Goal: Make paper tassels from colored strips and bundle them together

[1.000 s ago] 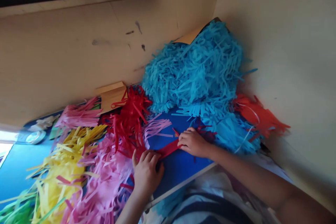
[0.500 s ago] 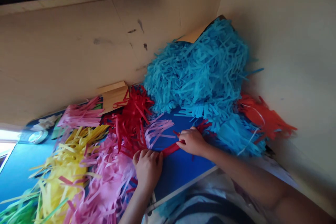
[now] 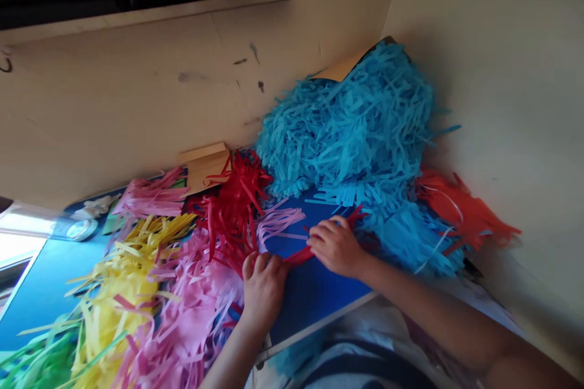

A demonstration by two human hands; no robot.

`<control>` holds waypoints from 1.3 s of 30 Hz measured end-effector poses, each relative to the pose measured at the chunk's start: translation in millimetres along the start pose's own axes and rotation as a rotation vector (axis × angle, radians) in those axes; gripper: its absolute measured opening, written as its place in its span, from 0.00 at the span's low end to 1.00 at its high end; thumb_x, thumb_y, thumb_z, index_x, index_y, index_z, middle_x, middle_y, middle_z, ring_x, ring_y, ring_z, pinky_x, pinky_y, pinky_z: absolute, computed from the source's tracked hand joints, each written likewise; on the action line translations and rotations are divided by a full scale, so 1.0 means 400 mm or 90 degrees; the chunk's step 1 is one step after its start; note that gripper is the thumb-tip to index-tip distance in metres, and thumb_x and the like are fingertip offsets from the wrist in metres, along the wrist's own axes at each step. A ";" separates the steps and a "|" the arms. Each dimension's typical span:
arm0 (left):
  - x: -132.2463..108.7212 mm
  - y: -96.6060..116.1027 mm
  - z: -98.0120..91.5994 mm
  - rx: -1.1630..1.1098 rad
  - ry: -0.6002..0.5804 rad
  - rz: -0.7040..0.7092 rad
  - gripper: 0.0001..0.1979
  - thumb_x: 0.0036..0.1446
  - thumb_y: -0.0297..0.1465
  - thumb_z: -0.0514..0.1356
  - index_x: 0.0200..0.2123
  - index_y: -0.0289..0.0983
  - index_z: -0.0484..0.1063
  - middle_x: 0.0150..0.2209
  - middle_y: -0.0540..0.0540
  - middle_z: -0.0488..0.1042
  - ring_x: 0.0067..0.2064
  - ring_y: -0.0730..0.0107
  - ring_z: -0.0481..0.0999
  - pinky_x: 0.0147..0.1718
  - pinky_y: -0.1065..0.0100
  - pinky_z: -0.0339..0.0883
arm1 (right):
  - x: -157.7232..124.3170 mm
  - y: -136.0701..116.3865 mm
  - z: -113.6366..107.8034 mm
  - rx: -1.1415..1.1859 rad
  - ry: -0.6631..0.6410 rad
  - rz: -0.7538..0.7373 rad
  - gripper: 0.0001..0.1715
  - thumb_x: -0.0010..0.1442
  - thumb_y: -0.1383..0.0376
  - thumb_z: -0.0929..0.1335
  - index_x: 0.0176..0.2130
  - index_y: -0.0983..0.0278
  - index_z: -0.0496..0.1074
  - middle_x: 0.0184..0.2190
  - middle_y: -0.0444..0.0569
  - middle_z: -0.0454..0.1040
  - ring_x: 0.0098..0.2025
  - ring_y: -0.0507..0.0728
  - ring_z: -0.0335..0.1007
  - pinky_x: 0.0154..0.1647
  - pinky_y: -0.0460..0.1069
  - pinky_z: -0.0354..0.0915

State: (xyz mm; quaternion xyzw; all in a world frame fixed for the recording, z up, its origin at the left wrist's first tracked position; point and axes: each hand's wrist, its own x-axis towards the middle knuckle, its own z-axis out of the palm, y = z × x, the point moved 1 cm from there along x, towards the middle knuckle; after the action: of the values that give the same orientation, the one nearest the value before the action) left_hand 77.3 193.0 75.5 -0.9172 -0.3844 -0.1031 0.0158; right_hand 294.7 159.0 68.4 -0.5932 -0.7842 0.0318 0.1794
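Note:
A strip of red tissue-paper fringe [image 3: 300,256] stretches between my two hands just above the blue tabletop [image 3: 314,298]. Its left end is under the curled fingers of my left hand [image 3: 264,282]. The closed fingers of my right hand [image 3: 335,243] grip it further along, and red fringe ends stick out beyond them. Left of my hands lies a heap of red fringe [image 3: 235,206], with pink fringe [image 3: 191,310] in front of it. A small lilac fringe [image 3: 280,220] rests on the table between the red heap and my right hand.
A big pile of light blue fringe [image 3: 351,127] fills the corner. Orange fringe [image 3: 469,206] lies at its right. Yellow [image 3: 118,292] and green fringe [image 3: 45,352] spread at left, near brown card [image 3: 207,167]. A shelf [image 3: 159,15] juts from the wall above.
The view has tilted up slightly and shifted left, showing more of the shelf. My right-hand fingers have shifted slightly on the red strip, which both hands still hold.

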 end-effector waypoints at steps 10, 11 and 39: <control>0.020 0.012 0.000 -0.021 -0.006 0.033 0.08 0.62 0.29 0.57 0.36 0.41 0.77 0.35 0.47 0.80 0.46 0.56 0.73 0.58 0.45 0.50 | 0.034 0.018 0.023 -0.022 -0.050 -0.163 0.11 0.65 0.65 0.66 0.31 0.62 0.74 0.31 0.46 0.77 0.38 0.56 0.65 0.49 0.57 0.50; 0.021 0.011 0.001 -0.021 -0.003 0.031 0.09 0.62 0.28 0.56 0.35 0.41 0.77 0.34 0.47 0.80 0.46 0.57 0.74 0.58 0.45 0.50 | 0.039 0.014 0.018 -0.024 -0.057 -0.156 0.11 0.64 0.65 0.66 0.30 0.62 0.74 0.31 0.46 0.77 0.38 0.56 0.65 0.49 0.57 0.50; 0.028 -0.064 -0.001 -0.031 -0.076 -0.092 0.08 0.61 0.35 0.59 0.32 0.40 0.75 0.33 0.46 0.77 0.40 0.56 0.73 0.44 0.54 0.58 | 0.033 0.052 0.013 0.053 -0.065 0.131 0.06 0.57 0.66 0.72 0.28 0.63 0.74 0.30 0.45 0.75 0.39 0.57 0.66 0.39 0.52 0.52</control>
State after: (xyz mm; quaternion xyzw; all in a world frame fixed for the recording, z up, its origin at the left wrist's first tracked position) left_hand 66.6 218.7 76.9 -0.8918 -0.4471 -0.0587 -0.0367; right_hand 308.9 178.4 61.5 -0.6599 -0.7255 0.1129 0.1594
